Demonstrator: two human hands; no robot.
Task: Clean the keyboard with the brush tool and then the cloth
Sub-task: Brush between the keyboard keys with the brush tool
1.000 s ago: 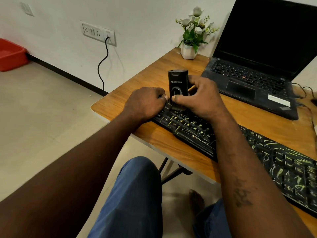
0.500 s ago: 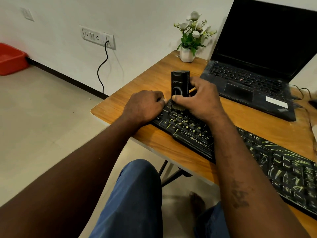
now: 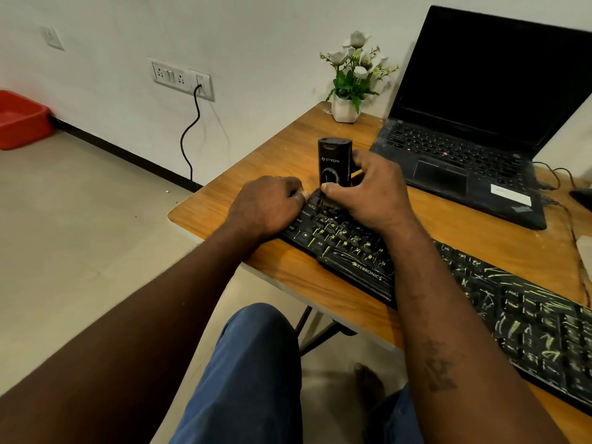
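A black keyboard (image 3: 352,261) with yellow-green marks on its keys lies slantwise along the front of the wooden table (image 3: 256,161). My right hand (image 3: 371,193) grips a black brush tool (image 3: 333,161), which stands upright with its lower end on the keys at the keyboard's far left corner. Its bristles are hidden behind my thumb. My left hand (image 3: 266,206) lies on the keyboard's left end with its fingers curled over the edge, holding it. No cloth is clearly in view.
An open black laptop (image 3: 464,155) sits behind the keyboard, its cables trailing at the right. A white pot of flowers (image 3: 344,108) stands at the table's far corner. A cable (image 3: 189,133) hangs from a wall socket. A red tub (image 3: 19,120) lies on the floor at left.
Both hands and the brush tool stay at the keyboard's far left corner. Only the view has shifted slightly.
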